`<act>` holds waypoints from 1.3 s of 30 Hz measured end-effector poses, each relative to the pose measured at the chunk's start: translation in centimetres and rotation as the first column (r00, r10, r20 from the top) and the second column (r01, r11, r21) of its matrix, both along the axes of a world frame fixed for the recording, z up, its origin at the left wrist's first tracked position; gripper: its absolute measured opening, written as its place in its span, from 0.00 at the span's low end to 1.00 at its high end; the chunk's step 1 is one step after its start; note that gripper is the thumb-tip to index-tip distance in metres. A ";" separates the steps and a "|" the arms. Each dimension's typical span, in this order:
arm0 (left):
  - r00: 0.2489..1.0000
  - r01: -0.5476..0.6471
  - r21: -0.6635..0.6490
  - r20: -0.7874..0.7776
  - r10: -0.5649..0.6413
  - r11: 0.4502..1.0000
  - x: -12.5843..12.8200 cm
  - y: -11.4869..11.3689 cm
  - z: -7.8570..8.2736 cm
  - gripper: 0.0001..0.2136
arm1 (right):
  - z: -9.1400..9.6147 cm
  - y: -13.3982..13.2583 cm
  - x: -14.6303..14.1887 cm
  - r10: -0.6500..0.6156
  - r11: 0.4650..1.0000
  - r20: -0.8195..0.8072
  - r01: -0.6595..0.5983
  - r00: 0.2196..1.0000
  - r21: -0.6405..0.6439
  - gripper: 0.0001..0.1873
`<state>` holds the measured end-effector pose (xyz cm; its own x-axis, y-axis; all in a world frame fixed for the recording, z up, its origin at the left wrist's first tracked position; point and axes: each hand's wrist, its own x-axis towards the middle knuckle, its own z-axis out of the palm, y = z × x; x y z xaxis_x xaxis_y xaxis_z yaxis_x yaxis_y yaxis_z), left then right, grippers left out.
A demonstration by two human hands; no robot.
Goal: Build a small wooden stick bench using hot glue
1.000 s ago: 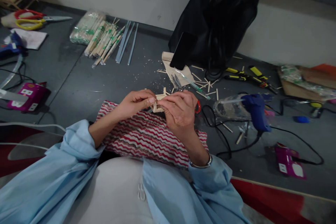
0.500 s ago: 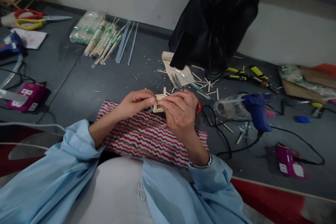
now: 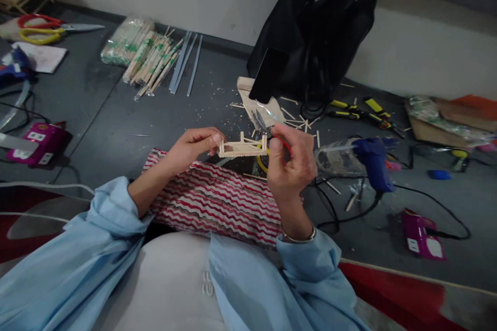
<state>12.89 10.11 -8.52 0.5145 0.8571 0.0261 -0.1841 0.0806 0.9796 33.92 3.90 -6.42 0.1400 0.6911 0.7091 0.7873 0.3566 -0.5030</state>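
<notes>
My left hand (image 3: 198,147) pinches the left end of a small frame of thin wooden sticks (image 3: 243,154), with short posts standing at its corners. My right hand (image 3: 292,160) is just off the frame's right end, fingers curled and thumb apart from the index finger; I see nothing held in it. Behind the frame and right hand lie scissors (image 3: 259,121) with red and yellow handles, partly hidden. A red-and-white wavy striped cloth (image 3: 217,201) is spread below both hands.
Cut sticks (image 3: 289,113) and a black phone (image 3: 267,75) lie before a black bag (image 3: 322,46). At right are a blue glue gun (image 3: 370,163), its cord, and yellow-black pliers (image 3: 344,109). Bundled sticks (image 3: 151,59) and glue sticks (image 3: 180,64) lie back left.
My right hand has come away from the wooden frame, moving right, and its fingers have parted. The frame shows more fully now, still in my left hand.
</notes>
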 end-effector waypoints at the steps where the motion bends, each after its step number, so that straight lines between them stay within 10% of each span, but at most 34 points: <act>1: 1.000 -0.005 -0.035 0.019 0.005 0.999 0.0 0.1 0.0 0.16 | -0.3 0.3 0.2 -0.016 1.000 -0.098 0.015 0.995 -0.013 0.14; 11: 0.994 -0.050 -0.163 0.091 0.065 0.985 -0.3 0.8 -0.2 0.14 | -3.1 2.4 0.3 0.085 0.903 -0.616 -0.322 0.783 -0.284 0.19; 39: 0.992 -0.059 -0.192 0.100 0.079 0.980 -0.5 1.2 -0.2 0.14 | -3.3 2.0 -0.5 0.128 0.926 -0.592 -0.309 0.796 -0.215 0.20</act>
<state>12.40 11.30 -8.76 0.4567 0.8853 -0.0876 -0.2984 0.2452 0.9224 33.39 5.90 -9.74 0.2671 0.9092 0.3195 0.2548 0.2531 -0.9333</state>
